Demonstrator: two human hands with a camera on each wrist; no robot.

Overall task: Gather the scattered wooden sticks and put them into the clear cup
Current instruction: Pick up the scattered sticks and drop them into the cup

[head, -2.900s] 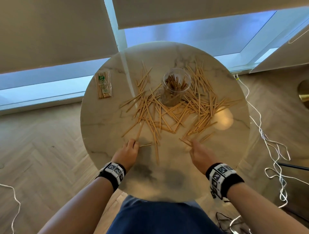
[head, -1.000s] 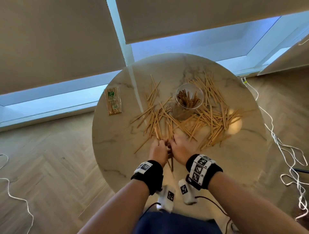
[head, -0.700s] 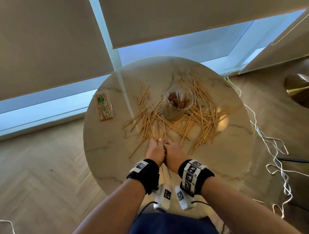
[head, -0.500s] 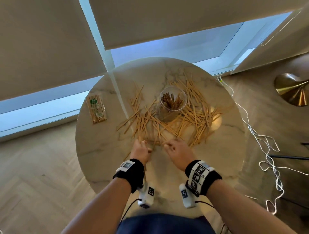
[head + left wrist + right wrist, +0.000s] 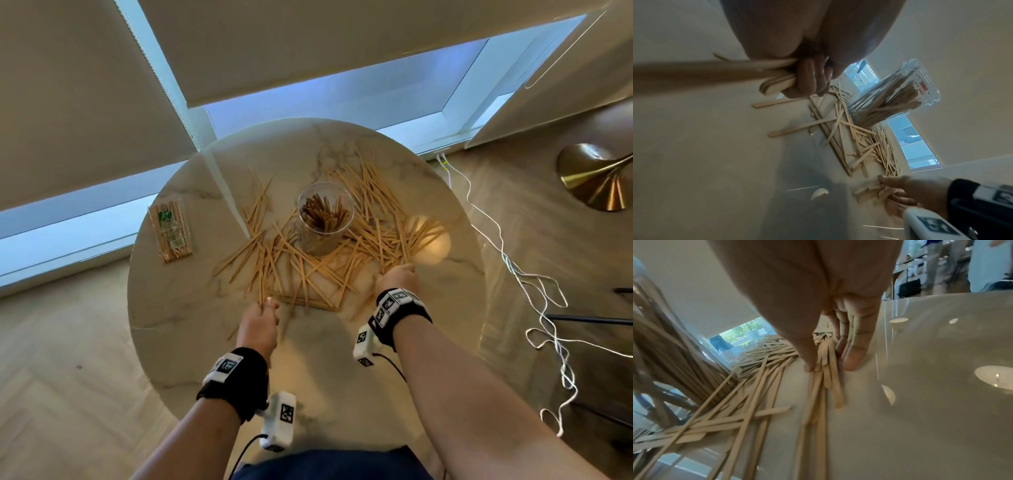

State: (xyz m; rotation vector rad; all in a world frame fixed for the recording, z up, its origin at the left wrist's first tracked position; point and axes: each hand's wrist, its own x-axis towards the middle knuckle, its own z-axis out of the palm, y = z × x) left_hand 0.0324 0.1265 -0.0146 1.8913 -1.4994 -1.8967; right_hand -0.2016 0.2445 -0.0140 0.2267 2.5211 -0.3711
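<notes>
Wooden sticks (image 5: 308,267) lie scattered on the round marble table (image 5: 191,308), all around the clear cup (image 5: 325,219). The cup stands upright at the table's middle with several sticks in it. In front of the pile and left of centre, my left hand (image 5: 265,305) grips a small bundle of sticks (image 5: 777,81) in curled fingers. My right hand (image 5: 399,274) is at the pile's right front. Its thumb and fingers (image 5: 855,353) pinch a few sticks (image 5: 827,378) that lie on the tabletop. The cup (image 5: 900,97) is a hand's length beyond both hands.
A wrapped pack of sticks (image 5: 170,229) lies at the table's left side. White cords (image 5: 534,284) trail over the wooden floor on the right, near a brass lamp base (image 5: 603,178). A window wall stands behind the table.
A second ago both hands met at the front middle of the pile. They have since parted: the left moved left holding sticks, the right reached to the right part of the pile.
</notes>
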